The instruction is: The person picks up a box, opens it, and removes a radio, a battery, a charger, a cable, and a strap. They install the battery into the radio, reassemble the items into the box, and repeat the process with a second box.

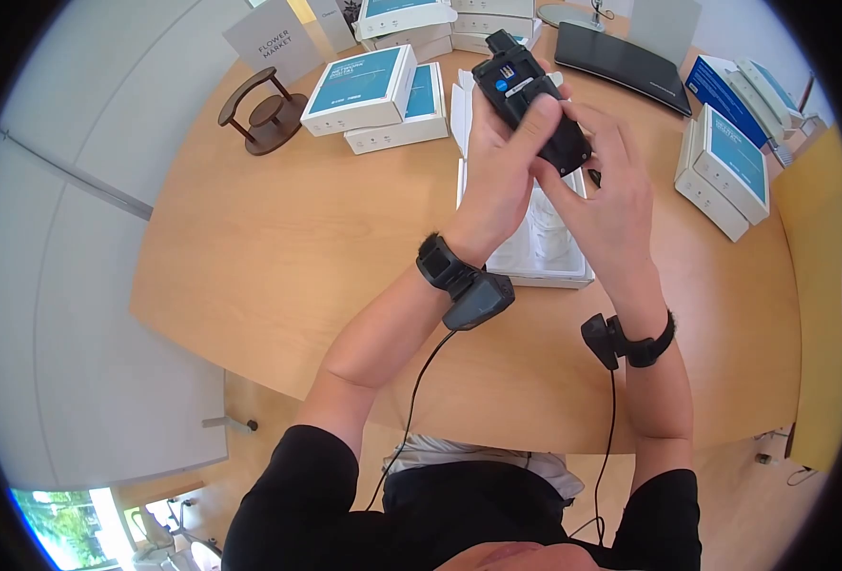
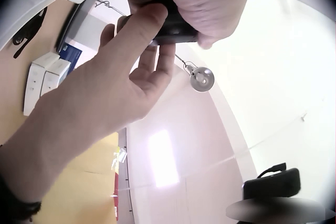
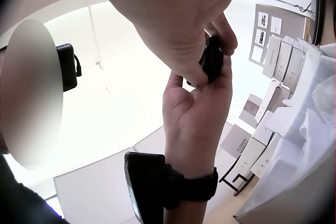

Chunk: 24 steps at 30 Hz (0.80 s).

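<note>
A black handheld radio is held up over an opened white box, tilted, with its back facing the head camera. Gold contacts and a round blue sticker show in its recessed back. My left hand grips it from the left, thumb laid across the back. Its lower end is pinched by my right hand, with thumb and fingers at the bottom and right edge. In the left wrist view the radio sits between both hands, partly covered by them. The right wrist view shows only a dark part of it.
Below my hands lies the opened box with a white moulded insert. White and teal boxes are stacked at the back left, more boxes at the right. A brown wooden stand and a black monitor base stand on the table.
</note>
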Each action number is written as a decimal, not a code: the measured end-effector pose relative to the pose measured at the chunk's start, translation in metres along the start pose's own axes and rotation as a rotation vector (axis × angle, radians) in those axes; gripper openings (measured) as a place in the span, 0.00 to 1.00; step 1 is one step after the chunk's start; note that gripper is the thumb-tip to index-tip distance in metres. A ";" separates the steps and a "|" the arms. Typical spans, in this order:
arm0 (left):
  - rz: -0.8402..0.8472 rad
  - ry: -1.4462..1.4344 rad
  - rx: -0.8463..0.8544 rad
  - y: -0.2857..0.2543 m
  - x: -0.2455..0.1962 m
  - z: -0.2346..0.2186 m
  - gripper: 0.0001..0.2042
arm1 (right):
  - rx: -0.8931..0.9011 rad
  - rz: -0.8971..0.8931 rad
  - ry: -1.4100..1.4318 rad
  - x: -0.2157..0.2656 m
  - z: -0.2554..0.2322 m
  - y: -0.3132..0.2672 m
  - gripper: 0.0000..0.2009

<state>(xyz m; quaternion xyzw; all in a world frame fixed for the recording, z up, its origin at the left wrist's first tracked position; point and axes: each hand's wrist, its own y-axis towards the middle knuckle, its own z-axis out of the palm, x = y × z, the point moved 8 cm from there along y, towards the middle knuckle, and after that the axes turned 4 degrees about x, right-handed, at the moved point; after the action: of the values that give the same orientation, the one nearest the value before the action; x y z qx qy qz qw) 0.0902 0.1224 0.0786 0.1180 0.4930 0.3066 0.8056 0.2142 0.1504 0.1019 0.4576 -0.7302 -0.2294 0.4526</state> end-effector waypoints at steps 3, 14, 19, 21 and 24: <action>0.057 0.098 0.037 0.003 0.003 -0.005 0.31 | -0.001 -0.039 -0.021 -0.001 0.004 -0.002 0.32; 0.018 0.090 0.020 0.006 -0.007 -0.012 0.27 | 0.117 -0.012 -0.067 0.004 0.008 -0.001 0.41; -0.069 -0.041 -0.063 0.015 -0.002 -0.037 0.29 | 0.311 0.082 -0.076 -0.005 0.012 -0.003 0.38; -0.067 -0.072 -0.074 0.016 0.000 -0.042 0.29 | 0.384 0.161 -0.011 -0.007 0.009 -0.002 0.36; -0.012 -0.129 -0.042 0.019 -0.008 -0.044 0.28 | 0.464 0.238 0.097 -0.019 0.004 -0.003 0.35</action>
<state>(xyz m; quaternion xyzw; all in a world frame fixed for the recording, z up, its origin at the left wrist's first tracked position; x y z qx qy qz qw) 0.0418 0.1272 0.0724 0.1175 0.4341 0.3038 0.8399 0.2152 0.1650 0.0886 0.4705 -0.7894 0.0211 0.3939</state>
